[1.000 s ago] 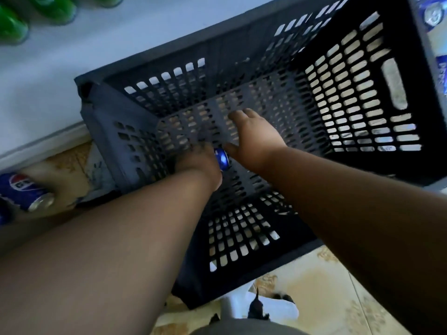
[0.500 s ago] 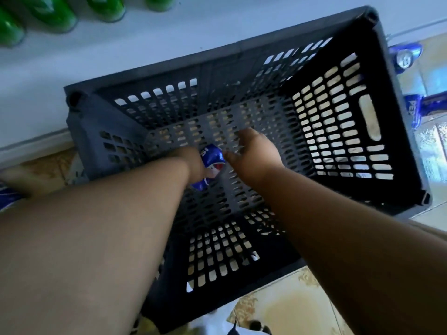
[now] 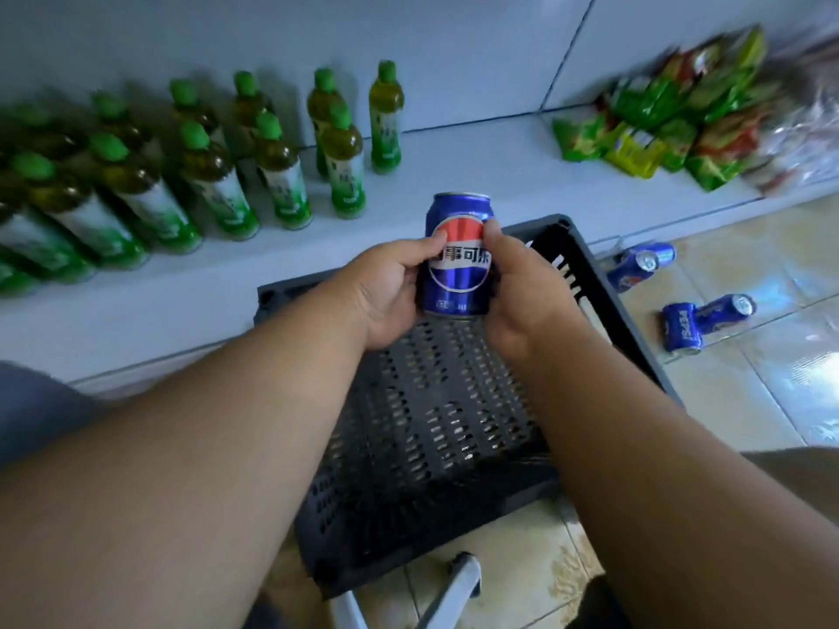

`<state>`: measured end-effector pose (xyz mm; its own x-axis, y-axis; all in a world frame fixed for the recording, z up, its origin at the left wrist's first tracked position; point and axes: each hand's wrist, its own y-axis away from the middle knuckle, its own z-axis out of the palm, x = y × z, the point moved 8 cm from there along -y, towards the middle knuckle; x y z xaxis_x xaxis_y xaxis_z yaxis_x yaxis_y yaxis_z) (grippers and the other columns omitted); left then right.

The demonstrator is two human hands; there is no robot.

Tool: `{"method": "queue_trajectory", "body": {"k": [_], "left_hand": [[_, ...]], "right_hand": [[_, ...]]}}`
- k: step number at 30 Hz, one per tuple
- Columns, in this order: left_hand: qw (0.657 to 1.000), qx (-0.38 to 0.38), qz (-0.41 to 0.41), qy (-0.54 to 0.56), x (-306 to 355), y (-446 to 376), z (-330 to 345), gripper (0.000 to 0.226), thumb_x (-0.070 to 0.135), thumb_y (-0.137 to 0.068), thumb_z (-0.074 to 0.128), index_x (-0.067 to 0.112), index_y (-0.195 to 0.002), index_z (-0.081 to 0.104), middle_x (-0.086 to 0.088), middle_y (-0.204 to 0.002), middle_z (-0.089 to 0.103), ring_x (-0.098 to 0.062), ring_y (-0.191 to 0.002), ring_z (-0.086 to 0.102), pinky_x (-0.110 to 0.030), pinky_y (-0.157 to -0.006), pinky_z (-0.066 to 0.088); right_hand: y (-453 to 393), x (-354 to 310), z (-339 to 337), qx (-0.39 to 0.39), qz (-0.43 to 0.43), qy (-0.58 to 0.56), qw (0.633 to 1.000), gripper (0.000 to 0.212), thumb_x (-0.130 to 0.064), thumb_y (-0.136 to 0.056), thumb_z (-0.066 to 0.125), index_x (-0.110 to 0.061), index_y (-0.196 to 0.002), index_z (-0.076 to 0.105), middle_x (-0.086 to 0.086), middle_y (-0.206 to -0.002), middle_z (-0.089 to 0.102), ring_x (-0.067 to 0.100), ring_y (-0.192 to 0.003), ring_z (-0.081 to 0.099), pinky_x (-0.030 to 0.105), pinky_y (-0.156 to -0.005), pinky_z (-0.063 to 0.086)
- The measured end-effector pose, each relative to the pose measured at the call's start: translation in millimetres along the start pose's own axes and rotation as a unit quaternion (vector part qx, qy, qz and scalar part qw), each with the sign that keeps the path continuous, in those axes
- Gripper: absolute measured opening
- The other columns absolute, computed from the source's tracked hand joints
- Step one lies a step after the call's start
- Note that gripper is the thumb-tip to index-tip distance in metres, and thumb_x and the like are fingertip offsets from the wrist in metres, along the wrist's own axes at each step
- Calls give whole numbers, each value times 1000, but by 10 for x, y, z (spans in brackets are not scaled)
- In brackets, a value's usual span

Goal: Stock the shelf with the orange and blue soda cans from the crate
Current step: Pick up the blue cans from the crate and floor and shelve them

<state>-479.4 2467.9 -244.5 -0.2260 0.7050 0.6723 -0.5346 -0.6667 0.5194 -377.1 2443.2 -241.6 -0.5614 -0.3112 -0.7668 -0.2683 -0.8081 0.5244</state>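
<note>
Blue soda can [image 3: 458,256], upright, held in the air above the crate [image 3: 426,429] and just in front of the shelf [image 3: 476,174] edge. Glossy blue body, round red-white-blue emblem facing the camera, dark Chinese characters across the white band, small print strip near the base. Silver rim at top; lid itself not visible from this angle. No dents that can be made out.

Left hand [image 3: 386,292] grips the can's left side, thumb across the emblem, fingers wrapped behind. Right hand [image 3: 517,288] grips the right side, thumb tip on the emblem's upper right edge, fingers curled round the back. Both forearms reach in from the bottom of the frame.

Crate: dark grey plastic, perforated floor and walls, sits on the tiled floor [image 3: 749,401] against the shelf base. What shows of its inside holds no cans.

Shelf: pale, low. Green-capped bottles [image 3: 281,174] with green-and-white labels stand in rows at left, blurred toward the frame edge. Snack packets [image 3: 672,124], green, red and yellow, are heaped at right, also blurred.

On the floor to the right of the crate, four blue cans [image 3: 681,329] lie on their sides in two pairs.
</note>
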Motion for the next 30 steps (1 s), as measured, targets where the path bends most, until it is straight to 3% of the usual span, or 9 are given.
{"method": "queue_trajectory", "body": {"k": [4, 8, 13, 16, 19, 22, 24, 27, 30], "left_hand": [[988, 97, 91, -83, 361, 379, 159, 47, 57, -96, 47, 18, -107, 69, -8, -102, 76, -25, -97, 72, -49, -95, 53], [954, 173, 202, -140, 754, 801, 316, 54, 69, -89, 43, 25, -110, 66, 0, -99, 76, -19, -92, 73, -48, -89, 57], [922, 171, 294, -186, 1376, 1160, 575, 55, 70, -90, 41, 26, -116, 62, 0, -105, 73, -16, -93, 72, -44, -83, 59], [909, 158, 322, -213, 1771, 1232, 761, 49, 65, -95, 37, 24, -113, 56, -3, -107, 70, -16, -88, 71, -32, -65, 61], [897, 155, 342, -234, 2141, 1207, 912, 42, 59, -99, 34, 25, -114, 52, -1, -105, 67, -4, -77, 69, -19, -50, 52], [885, 160, 351, -261, 2432, 1064, 1011, 41, 61, -98, 32, 30, -118, 50, 2, -109, 66, -8, -90, 66, -20, -60, 51], [876, 169, 357, -276, 2625, 920, 1036, 36, 61, -98, 32, 32, -115, 48, 6, -105, 64, -6, -89, 63, -23, -65, 48], [862, 172, 361, -312, 2931, 662, 1073, 32, 60, -98, 34, 35, -113, 47, 12, -103, 62, -1, -89, 58, -25, -71, 45], [844, 177, 355, -361, 3210, 336, 1083, 38, 57, -100, 36, 31, -122, 52, 7, -111, 64, -8, -99, 60, -28, -84, 48]], "right_hand": [[515, -384, 304, -8, -74, 48, 996, 28, -25, -100, 56, -3, -116, 64, 18, -104, 74, 33, -96, 73, 50, -85, 59], [938, -787, 614, -40, -174, 184, 967, 23, -31, -102, 53, -16, -107, 70, 5, -94, 77, 21, -87, 75, 41, -79, 61], [1202, -1360, 989, -96, -280, 302, 906, 28, -41, -94, 64, -23, -116, 68, -2, -98, 75, 11, -89, 72, 32, -79, 58], [1255, -1744, 1204, -107, -309, 355, 876, 36, -36, -87, 73, -25, -120, 64, -6, -98, 73, 5, -87, 70, 23, -76, 58], [1188, -2105, 1389, -99, -337, 384, 854, 46, -36, -80, 78, -24, -122, 61, -6, -101, 71, 9, -90, 69, 30, -82, 59], [1013, -2406, 1531, -79, -364, 416, 829, 51, -38, -79, 79, -22, -124, 59, -8, -100, 68, 5, -87, 66, 23, -74, 56], [860, -2583, 1622, -70, -382, 430, 815, 55, -39, -79, 79, -22, -126, 57, -8, -102, 68, 4, -87, 65, 20, -72, 53], [539, -2795, 1744, -60, -402, 430, 806, 54, -39, -79, 79, -21, -126, 58, -6, -104, 70, 9, -92, 67, 30, -84, 57], [125, -2973, 1852, -49, -415, 427, 802, 53, -38, -78, 80, -20, -124, 59, -5, -103, 71, 11, -94, 68, 33, -86, 57]]}}
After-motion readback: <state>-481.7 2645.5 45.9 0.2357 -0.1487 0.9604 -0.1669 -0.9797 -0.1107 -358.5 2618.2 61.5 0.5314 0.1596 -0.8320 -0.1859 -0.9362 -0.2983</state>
